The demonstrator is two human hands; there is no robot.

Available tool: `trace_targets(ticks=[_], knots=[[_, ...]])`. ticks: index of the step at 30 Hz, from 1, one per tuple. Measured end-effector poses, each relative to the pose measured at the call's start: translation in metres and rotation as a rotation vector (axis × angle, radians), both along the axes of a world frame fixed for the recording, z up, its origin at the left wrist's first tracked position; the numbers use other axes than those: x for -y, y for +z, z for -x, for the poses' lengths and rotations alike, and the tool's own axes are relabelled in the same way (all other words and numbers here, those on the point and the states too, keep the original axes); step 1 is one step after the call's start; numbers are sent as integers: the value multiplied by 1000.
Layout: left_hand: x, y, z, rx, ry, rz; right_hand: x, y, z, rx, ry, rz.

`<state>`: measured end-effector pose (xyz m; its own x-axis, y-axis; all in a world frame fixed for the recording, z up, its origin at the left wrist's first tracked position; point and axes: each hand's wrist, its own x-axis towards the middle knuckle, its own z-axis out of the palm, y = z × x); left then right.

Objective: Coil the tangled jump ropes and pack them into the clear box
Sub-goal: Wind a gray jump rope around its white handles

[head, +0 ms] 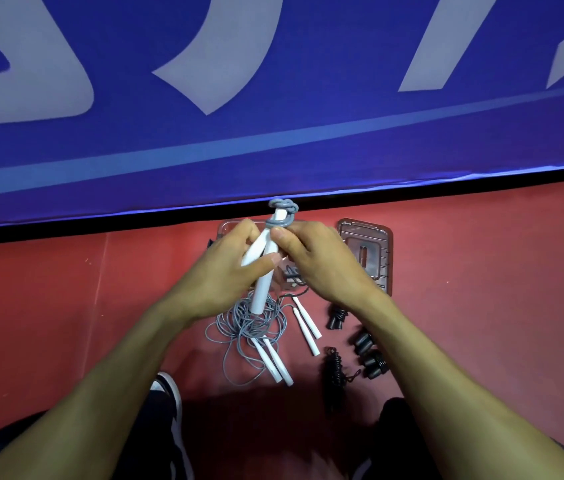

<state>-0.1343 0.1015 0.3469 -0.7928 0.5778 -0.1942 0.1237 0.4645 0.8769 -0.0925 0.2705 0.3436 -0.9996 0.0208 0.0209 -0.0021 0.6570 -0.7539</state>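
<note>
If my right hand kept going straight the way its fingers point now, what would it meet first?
The right hand points left at the white handles it already pinches, wrapped with grey cord. Just beyond is the left hand. Depth is uncertain.

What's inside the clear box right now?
The clear box sits mostly hidden behind the left hand and right hand, which hold the white handles. A dark cord bundle shows between the wrists, perhaps inside; the rest is covered.

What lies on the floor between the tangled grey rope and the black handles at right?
A pair of white handles lies there on the red floor, head view.
</note>
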Motion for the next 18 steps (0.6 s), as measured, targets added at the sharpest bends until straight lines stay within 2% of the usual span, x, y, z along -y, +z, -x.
trace_targets(ticks=[2, 4, 7, 13, 15, 18], knots=[[0, 0, -1, 53, 15, -40, -3, 1, -2, -22, -44, -23], [-3, 1, -3, -9, 50, -22, -6, 2, -4, -25, -113, -74], [-6, -4, -5, -235, 87, 81, -1, 1, -5, -18, -148, -114], [-10, -13, -14, -563, 40, 162, 17, -4, -10, 18, -244, 64], [-10, -15, -13, -564, 41, 139, 17, -2, -9, 11, -250, 41], [-9, -18, -12, -469, 16, 119, 17, 0, -8, 21, -231, -7]])
